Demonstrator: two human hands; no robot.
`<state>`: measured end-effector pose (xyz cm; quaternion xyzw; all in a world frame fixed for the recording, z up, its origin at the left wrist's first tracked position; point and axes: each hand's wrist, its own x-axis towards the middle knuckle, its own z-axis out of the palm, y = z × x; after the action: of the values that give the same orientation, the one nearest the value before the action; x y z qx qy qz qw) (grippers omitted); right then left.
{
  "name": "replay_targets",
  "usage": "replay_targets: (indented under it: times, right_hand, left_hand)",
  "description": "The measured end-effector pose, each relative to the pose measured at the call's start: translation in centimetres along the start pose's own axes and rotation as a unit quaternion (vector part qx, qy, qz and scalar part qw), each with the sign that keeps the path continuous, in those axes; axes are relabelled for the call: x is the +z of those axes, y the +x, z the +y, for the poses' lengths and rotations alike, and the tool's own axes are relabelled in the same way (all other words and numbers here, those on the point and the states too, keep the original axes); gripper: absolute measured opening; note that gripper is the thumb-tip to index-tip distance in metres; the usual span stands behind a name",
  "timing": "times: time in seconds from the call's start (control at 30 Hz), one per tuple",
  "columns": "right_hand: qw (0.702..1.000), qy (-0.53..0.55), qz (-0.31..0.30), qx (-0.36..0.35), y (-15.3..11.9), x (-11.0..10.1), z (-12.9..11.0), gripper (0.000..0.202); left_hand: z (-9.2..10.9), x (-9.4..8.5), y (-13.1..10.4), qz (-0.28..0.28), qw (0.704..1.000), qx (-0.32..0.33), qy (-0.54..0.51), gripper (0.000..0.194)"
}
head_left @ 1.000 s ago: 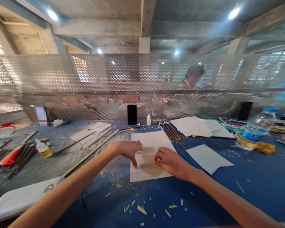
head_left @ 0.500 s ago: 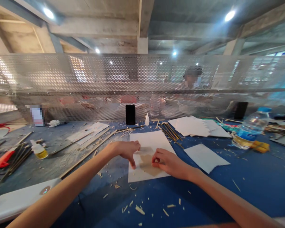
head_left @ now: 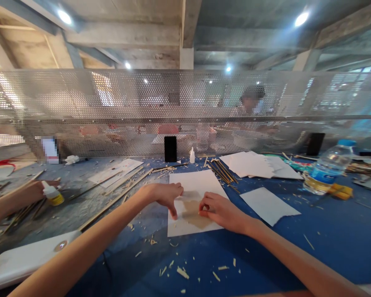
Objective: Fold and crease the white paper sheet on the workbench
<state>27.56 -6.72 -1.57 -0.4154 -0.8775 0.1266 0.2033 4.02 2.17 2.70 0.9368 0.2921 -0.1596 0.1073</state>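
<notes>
A white paper sheet (head_left: 198, 183) lies on the blue table (head_left: 327, 239) in front of me, with a tan, thin piece (head_left: 196, 218) resting on its near half. My left hand (head_left: 165, 196) presses a fingertip down on the sheet at the tan piece's left edge, fingers curled. My right hand (head_left: 218, 210) pinches the tan piece's right edge against the paper. Both forearms reach in from the bottom of the view.
Another person's hand (head_left: 31, 192) at far left touches a small glue bottle (head_left: 53, 194). Bamboo sticks (head_left: 222, 170), paper stacks (head_left: 253, 164), a torn sheet (head_left: 268, 205), a water bottle (head_left: 329, 167), a black phone (head_left: 170, 149), a white device (head_left: 24, 258) and wood shavings surround me. A mesh screen (head_left: 185, 111) bounds the far side.
Another person's hand has come in at the far left, onto the glue bottle, covering the red tool seen there before. My own hands have stayed nearly still on the paper.
</notes>
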Motion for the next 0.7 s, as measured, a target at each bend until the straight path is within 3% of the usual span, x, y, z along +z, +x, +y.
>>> replay_targets:
  times: [0.27, 0.43, 0.6, 0.7]
  right_hand:
    - [1.000, 0.018, -0.016, 0.002, -0.03, 0.07, 0.20, 0.006]
    - [0.999, -0.024, 0.011, 0.018, 0.01, -0.09, 0.38, 0.006]
    - [1.000, 0.007, -0.020, 0.005, -0.03, -0.11, 0.11, 0.005]
    - [0.999, -0.031, 0.008, 0.013, -0.07, -0.21, 0.23, 0.007]
  left_hand:
    - [0.47, -0.42, -0.22, -0.002, 1.000, 0.006, 0.007, 0.072]
    - [0.10, -0.13, 0.03, -0.003, 1.000, 0.003, 0.010, 0.073]
    - [0.11, -0.14, 0.04, -0.004, 1.000, 0.003, 0.016, 0.075]
    - [0.44, -0.40, -0.14, -0.013, 1.000, -0.003, 0.020, 0.076]
